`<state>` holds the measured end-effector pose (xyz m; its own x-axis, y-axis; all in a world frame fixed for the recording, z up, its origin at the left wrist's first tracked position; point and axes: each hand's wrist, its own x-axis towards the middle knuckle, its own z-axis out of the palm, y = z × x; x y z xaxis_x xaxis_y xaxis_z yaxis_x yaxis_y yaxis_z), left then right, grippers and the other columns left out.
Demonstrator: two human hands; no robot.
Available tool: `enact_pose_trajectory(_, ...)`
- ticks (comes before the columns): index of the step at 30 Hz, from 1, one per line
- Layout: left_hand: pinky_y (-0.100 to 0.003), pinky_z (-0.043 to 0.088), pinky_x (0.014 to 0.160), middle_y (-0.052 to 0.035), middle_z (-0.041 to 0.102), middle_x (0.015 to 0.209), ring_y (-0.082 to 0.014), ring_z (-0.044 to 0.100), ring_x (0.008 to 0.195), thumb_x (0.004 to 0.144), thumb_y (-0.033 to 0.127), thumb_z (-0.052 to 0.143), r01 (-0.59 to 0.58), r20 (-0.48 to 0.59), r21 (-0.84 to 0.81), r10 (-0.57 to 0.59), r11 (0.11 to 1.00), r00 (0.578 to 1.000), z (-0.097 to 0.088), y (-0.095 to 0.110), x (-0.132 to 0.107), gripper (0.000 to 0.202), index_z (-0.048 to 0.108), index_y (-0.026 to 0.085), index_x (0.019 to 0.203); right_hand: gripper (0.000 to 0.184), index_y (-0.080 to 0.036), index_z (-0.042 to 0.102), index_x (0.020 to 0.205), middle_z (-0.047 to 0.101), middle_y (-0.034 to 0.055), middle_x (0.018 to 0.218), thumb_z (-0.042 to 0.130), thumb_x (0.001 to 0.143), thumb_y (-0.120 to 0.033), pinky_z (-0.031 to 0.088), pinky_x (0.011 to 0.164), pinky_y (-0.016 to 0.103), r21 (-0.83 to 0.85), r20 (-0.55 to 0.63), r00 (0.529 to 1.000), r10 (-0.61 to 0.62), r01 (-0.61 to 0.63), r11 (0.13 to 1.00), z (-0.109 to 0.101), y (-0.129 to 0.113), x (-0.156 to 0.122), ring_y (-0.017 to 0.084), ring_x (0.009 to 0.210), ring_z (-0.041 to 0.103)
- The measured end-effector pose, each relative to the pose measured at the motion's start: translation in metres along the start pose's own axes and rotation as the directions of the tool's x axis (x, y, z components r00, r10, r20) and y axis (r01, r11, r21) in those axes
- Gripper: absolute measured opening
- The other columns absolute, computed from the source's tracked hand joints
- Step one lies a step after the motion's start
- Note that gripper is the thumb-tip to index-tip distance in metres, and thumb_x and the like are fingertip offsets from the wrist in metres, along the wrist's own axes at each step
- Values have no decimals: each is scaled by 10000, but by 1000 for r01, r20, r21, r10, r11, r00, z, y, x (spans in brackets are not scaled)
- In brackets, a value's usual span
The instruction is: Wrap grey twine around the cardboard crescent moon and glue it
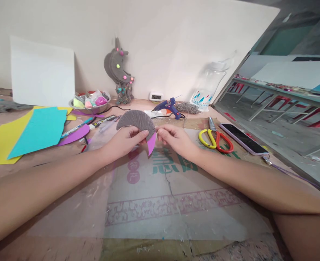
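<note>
Left hand is gripping a crescent while the right hand is pinching yarn, scissors lying at right.

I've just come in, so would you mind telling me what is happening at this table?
The person's left hand holds a crescent mostly covered in grey yarn, its lower tip bare purple. The right hand curls beside it; whether it pinches anything is unclear. A blue glue gun and scissors lie nearby, untouched.

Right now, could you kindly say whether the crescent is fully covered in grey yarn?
Only partly: grey strands cover much of the crescent, but its lower tip shows bare purple.
</note>
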<state>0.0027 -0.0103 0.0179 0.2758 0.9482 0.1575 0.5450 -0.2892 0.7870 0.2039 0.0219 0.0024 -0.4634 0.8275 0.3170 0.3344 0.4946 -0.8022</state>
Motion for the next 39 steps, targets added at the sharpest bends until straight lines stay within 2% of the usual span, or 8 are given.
enact_pose_trajectory(4, -250, 367, 494, 6, 540, 523, -134, 502, 505, 858, 533, 434, 6, 15, 10, -6, 1000, 1000, 0, -1, 0, 452, 565, 182, 606, 245, -166, 595, 782, 498, -25, 656, 595, 794, -410, 340, 554, 234, -13, 91, 995, 31, -30, 999, 2, -2, 1, 95, 583, 405)
enact_pose_trajectory(9, -240, 356, 463, 2, 552, 543, -118, 486, 478, 832, 591, 450, 37, 54, 10, -38, 999, 998, 2, -5, 0, 485, 621, 169, 667, 259, -158, 569, 688, 422, -38, 611, 563, 806, -389, 301, 539, 228, 1, 103, 994, 36, -36, 999, 2, -5, 0, 87, 573, 368)
enact_pose_trajectory(17, -229, 335, 431, 9, 543, 502, -104, 466, 434, 829, 574, 472, 91, 105, -25, -88, 996, 991, 1, -2, -1, 465, 612, 162, 665, 285, -144, 570, 672, 461, -34, 609, 553, 829, -381, 314, 551, 229, 53, 123, 992, 42, -49, 997, 1, -6, -2, 80, 567, 394)
enact_pose_trajectory(25, -252, 423, 606, -31, 635, 703, -149, 579, 675, 866, 566, 411, -58, 47, 12, 57, 998, 997, 3, -7, 2, 504, 648, 154, 697, 287, -139, 576, 683, 476, -34, 607, 530, 853, -366, 327, 559, 227, 92, 84, 996, -24, 17, 996, 0, -6, -1, 76, 560, 404)
enact_pose_trajectory(29, -250, 376, 516, -17, 596, 651, -144, 541, 589, 805, 575, 510, 1, 52, 87, -6, 996, 999, 3, -9, 3, 450, 646, 155, 717, 280, -141, 581, 698, 497, -26, 624, 533, 855, -368, 341, 567, 227, 71, 94, 995, -17, 11, 997, 0, -7, -1, 82, 576, 423)
enact_pose_trajectory(33, -251, 349, 472, 7, 549, 580, -119, 489, 483, 818, 567, 489, 45, 96, -6, -44, 999, 994, 4, -8, 2, 443, 615, 155, 715, 373, -153, 546, 649, 493, -21, 606, 454, 902, -411, 340, 553, 229, 25, 80, 996, -41, 39, 999, -1, -5, 0, 81, 560, 432)
enact_pose_trajectory(35, -257, 354, 491, 8, 540, 572, -120, 489, 489, 820, 553, 492, 27, 79, -1, -27, 1000, 997, 4, -7, 2, 437, 603, 153, 683, 402, -158, 534, 646, 491, -21, 596, 422, 913, -436, 335, 536, 229, 17, 63, 998, -26, 25, 1000, 0, -3, 0, 80, 543, 430)
enact_pose_trajectory(39, -270, 364, 572, -2, 545, 576, -139, 514, 578, 828, 506, 489, -68, 19, 129, 66, 989, 998, 2, -5, 4, 427, 607, 154, 618, 233, -160, 572, 799, 541, -24, 661, 554, 845, -388, 369, 553, 224, 135, 60, 998, -7, -1, 991, 2, -1, 2, 84, 580, 469)
